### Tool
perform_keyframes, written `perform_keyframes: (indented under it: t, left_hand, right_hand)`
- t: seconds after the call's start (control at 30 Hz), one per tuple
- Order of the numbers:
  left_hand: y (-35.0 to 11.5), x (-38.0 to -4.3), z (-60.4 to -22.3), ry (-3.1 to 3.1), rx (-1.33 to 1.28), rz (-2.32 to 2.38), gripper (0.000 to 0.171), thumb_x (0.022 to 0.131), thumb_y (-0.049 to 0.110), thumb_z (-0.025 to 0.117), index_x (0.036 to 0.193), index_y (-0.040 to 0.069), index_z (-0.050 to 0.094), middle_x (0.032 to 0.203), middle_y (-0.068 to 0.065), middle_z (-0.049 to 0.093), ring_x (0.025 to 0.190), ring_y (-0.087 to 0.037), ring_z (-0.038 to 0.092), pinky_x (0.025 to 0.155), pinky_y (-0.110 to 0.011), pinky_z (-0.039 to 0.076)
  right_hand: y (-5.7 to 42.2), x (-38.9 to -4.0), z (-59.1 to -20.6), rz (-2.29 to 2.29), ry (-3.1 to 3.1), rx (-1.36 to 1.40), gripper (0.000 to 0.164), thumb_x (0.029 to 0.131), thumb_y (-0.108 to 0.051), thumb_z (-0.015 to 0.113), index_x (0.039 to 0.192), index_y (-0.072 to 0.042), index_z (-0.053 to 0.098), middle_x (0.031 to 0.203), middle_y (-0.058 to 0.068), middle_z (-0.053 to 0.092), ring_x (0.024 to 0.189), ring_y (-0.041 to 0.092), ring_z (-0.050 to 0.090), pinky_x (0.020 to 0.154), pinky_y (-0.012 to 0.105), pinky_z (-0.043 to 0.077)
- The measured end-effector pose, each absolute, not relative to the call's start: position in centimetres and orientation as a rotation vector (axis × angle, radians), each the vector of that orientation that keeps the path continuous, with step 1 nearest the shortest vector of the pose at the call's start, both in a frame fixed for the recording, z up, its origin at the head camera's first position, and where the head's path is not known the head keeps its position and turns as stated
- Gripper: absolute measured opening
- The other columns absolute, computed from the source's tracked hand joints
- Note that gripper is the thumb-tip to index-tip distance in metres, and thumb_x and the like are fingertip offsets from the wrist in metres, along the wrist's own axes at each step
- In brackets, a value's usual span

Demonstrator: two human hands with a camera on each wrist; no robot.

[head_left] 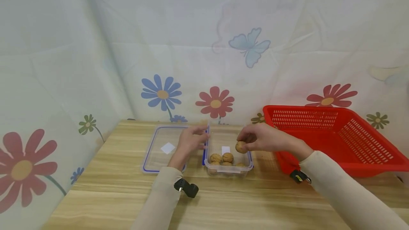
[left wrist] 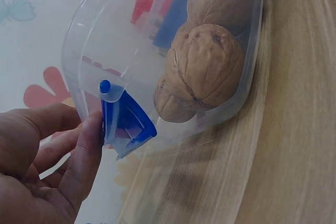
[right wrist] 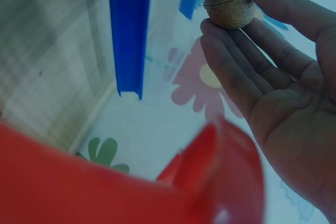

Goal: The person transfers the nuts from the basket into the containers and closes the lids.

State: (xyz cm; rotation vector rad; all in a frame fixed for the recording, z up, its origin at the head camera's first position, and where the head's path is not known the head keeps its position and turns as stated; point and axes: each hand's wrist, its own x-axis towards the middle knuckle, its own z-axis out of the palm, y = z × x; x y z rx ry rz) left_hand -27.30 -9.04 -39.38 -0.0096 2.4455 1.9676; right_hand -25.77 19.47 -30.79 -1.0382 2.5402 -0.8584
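A walnut (head_left: 241, 147) is pinched between the thumb and fingertips of my right hand (head_left: 260, 137), above the right side of a clear plastic box (head_left: 217, 137). The right wrist view shows the same walnut (right wrist: 228, 2) at the tips of long, nearly straight fingers. Several walnuts (left wrist: 207, 66) lie in the near part of the box, around a small white paper square (head_left: 225, 149). At the box's left side is my left hand (head_left: 191, 139), its fingers lightly bent. One fingertip touches the wall beside a blue latch (left wrist: 126, 116), which hangs down.
A clear lid with a blue seal (head_left: 153, 152) lies left of the box, bearing a white paper square (head_left: 167, 148). The large red basket (head_left: 306, 137) stands close on the right, beside my right forearm. A floral curtain (head_left: 191, 63) hangs behind the wooden table (head_left: 112, 187).
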Motion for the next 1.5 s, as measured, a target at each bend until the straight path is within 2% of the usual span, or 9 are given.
perform_keyframes:
  t: [0.2, 0.77, 1.17, 1.5]
  left_hand:
    - [-9.0, -27.2, -39.2, 2.438, -0.005, 1.982, 0.039, 0.098, 0.004, 0.075, 0.136, 0.002, 0.071, 0.119, -0.02, 0.072, 0.096, -0.028, 0.075, 0.072, -0.033, 0.067]
    - [-9.0, -27.1, -39.2, 2.438, -0.011, 1.972, 0.039, 0.098, 0.006, 0.075, 0.137, 0.003, 0.07, 0.121, -0.02, 0.071, 0.098, -0.029, 0.075, 0.074, -0.033, 0.067]
    - [-9.0, -27.3, -39.4, 2.448, -0.002, 1.966, 0.038, 0.099, 0.007, 0.074, 0.137, 0.003, 0.071, 0.121, -0.019, 0.071, 0.1, -0.029, 0.074, 0.074, -0.034, 0.067]
    - [-9.1, -27.3, -39.4, 2.437, 0.006, 1.988, 0.039, 0.098, 0.004, 0.074, 0.136, 0.002, 0.07, 0.12, -0.019, 0.071, 0.099, -0.03, 0.074, 0.074, -0.034, 0.067]
  right_hand:
    - [19.0, -25.7, -31.4, -0.799, 2.543, -1.081, 0.022, 0.095, -0.014, 0.083, 0.116, -0.011, 0.076, 0.106, -0.005, 0.072, 0.094, 0.013, 0.07, 0.086, 0.027, 0.063]
    - [18.4, -25.9, -31.8, -0.736, 2.548, -1.114, 0.021, 0.093, -0.009, 0.083, 0.113, -0.009, 0.077, 0.105, -0.003, 0.074, 0.095, 0.014, 0.073, 0.086, 0.029, 0.065]
    - [17.9, -25.9, -32.5, -0.672, 2.54, -1.204, 0.024, 0.092, -0.01, 0.085, 0.114, -0.007, 0.078, 0.104, -0.002, 0.074, 0.092, 0.011, 0.068, 0.088, 0.034, 0.065]
    - [17.8, -26.0, -32.6, -0.658, 2.521, -1.206, 0.022, 0.092, -0.005, 0.083, 0.113, -0.004, 0.078, 0.103, -0.003, 0.073, 0.092, 0.011, 0.068, 0.086, 0.028, 0.063]
